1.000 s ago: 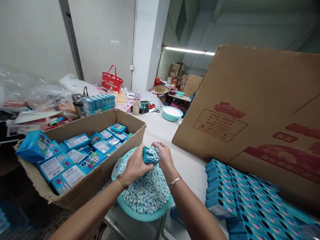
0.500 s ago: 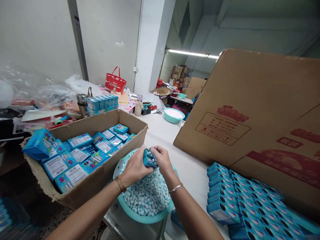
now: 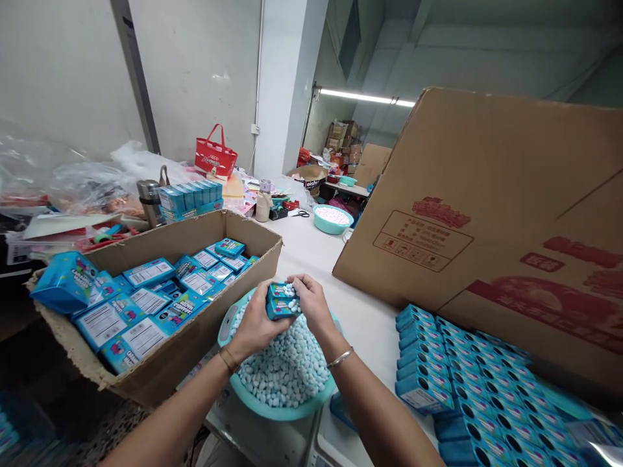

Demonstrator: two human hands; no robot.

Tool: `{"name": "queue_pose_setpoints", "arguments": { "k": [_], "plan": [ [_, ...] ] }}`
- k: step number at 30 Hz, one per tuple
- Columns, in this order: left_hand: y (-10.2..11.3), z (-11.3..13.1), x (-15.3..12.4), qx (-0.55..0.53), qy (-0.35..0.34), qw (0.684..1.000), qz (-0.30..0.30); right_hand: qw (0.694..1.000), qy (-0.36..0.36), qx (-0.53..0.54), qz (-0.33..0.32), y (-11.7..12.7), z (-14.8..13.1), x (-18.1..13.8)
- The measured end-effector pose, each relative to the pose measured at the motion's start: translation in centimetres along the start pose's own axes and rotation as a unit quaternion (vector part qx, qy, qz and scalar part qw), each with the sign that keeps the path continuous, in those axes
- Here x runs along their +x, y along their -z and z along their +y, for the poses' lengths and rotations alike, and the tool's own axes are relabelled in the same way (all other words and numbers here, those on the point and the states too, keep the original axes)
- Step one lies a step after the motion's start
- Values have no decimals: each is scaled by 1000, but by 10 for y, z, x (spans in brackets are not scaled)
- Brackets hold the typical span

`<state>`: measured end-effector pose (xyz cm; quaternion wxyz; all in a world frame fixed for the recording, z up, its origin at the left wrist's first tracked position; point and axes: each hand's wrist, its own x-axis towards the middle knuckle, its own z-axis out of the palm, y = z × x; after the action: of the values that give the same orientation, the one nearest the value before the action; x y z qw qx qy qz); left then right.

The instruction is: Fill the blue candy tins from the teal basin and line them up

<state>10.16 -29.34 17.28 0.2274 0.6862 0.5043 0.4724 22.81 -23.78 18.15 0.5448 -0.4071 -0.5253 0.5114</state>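
My left hand (image 3: 254, 326) is closed around two small blue printed boxes (image 3: 280, 307), one stacked against the other, held above the basin. Pale candies show at the boxes' right end. At that end my right hand (image 3: 314, 307) has its fingers bent together on some of these candies; how many it grips is hidden. Beneath both hands is a turquoise basin (image 3: 272, 410), heaped with light blue and white candies (image 3: 285, 371). A blue box, partly covered by my right forearm, lies just right of the basin.
On the left stands an open carton (image 3: 195, 337) with many blue boxes. Rows of blue boxes with dark round openings (image 3: 467, 389) fill the right side before a large carton (image 3: 487, 214). Farther back are a second basin (image 3: 333, 227), scissors (image 3: 300, 213) and a red bag (image 3: 215, 155).
The boxes have turned in my left hand, so both printed sides now face me. My right fingers stay at their candy-filled end. The whole view has shifted slightly.
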Motion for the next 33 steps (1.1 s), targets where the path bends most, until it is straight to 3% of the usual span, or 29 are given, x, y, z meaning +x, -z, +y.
{"name": "queue_pose_setpoints", "arguments": {
  "k": [11, 17, 25, 33],
  "plan": [
    [2, -1, -1, -11, -3, 1000, -12, 998, -58, 38, 7, -1, 1, 0],
    [0, -3, -1, -4, -14, 1000, -26, 999, -31, -5, 6, 0, 8, -8],
    [29, 2, -11, -91, 39, 994, -44, 991, -87, 88, 49, 31, 1, -8],
    [10, -1, -29, -217, 51, 975, -17, 995, -17, 72, 61, 3, -4, -35]
  ]
}}
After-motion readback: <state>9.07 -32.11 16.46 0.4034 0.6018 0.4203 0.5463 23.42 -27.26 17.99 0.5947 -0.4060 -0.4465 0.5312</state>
